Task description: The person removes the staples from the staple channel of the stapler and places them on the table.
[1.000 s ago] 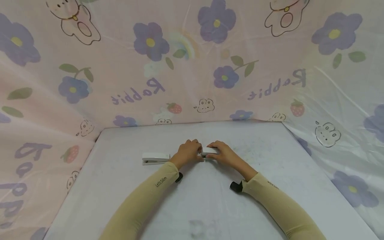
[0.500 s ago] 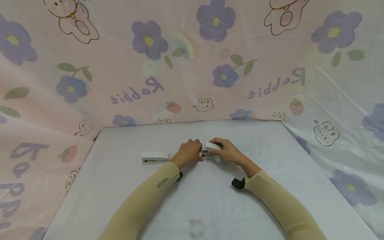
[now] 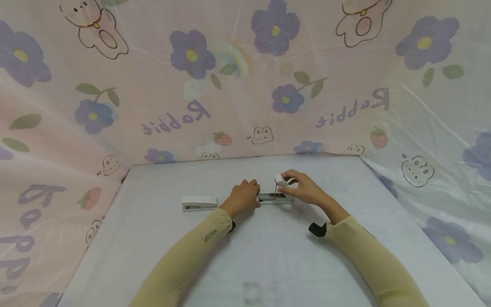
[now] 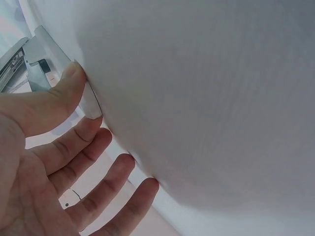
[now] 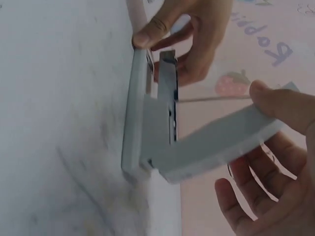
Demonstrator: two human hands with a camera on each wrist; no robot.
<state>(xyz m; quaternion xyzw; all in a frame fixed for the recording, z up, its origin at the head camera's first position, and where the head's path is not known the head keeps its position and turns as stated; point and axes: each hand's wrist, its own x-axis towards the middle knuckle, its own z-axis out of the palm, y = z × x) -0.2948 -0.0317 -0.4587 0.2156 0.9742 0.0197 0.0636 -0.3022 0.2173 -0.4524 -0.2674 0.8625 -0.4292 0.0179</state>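
Note:
A white stapler [image 3: 284,202] stands on the white table with its top cover [image 3: 279,181] swung up, baring the metal staple channel [image 3: 271,196]. My left hand [image 3: 242,196] pinches the left end of its base [image 4: 90,104], thumb on top and index fingertip at the end; the other fingers stay spread. My right hand [image 3: 304,188] holds the raised cover near its free end, thumb on one side and fingers on the other. In the right wrist view a thin metal rod [image 5: 211,99] runs between the cover and the channel.
A second white stapler [image 3: 199,202], its cover down, lies left of my left hand. The table [image 3: 253,256] meets a patterned curtain [image 3: 238,98] at its back and sides. Black wrist straps [image 3: 317,230] show under the sleeves.
My right hand has lifted the stapler's cover up and to the right, swinging it open and exposing the channel and rod. The left hand stays on the base's end.

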